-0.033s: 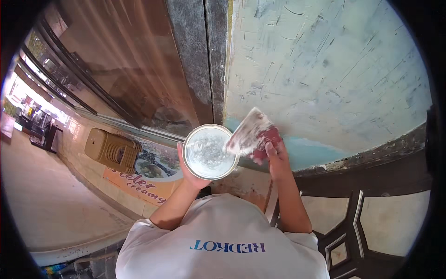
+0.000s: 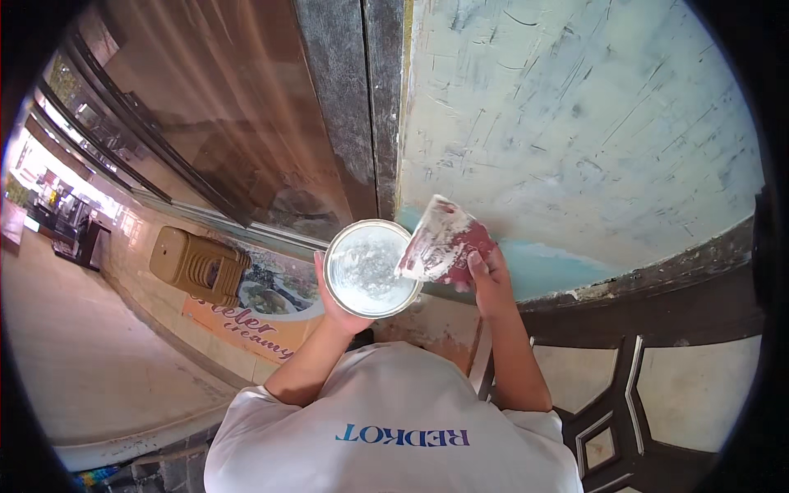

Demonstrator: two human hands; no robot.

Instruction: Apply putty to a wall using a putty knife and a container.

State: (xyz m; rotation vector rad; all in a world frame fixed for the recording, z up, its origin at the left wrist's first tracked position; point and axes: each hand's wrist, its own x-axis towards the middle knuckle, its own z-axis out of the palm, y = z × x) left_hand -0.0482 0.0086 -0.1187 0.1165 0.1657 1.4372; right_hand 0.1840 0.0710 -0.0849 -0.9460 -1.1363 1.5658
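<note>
From beneath and the left side, my left hand (image 2: 336, 311) is closed around a round tin (image 2: 329, 289). White paste (image 2: 367, 267) coats the inside of the tin. In my right hand (image 2: 493, 285) is a red putty spreader (image 2: 472, 241), gripped at its narrow end with the thumb on top. White putty is smeared over the spreader's wide part, thickest toward its lower left corner. That corner is at the tin's right rim; whether it touches cannot be made out. My right fingers are mostly hidden beneath the spreader.
Ahead on the right stands a pale, scratched wall (image 2: 567, 123) with a light blue patch low down. A dark door post (image 2: 349, 90) borders brown-tinted glass (image 2: 238, 99). Stacked brown plastic stools (image 2: 193, 259) stand left, near an orange banner (image 2: 238, 329). Dark-framed panels (image 2: 583, 370) are at right.
The spreader has tilted in my right hand, and its far corner has moved left. More of its red face shows through the putty. The tin and my left hand stay in place.
</note>
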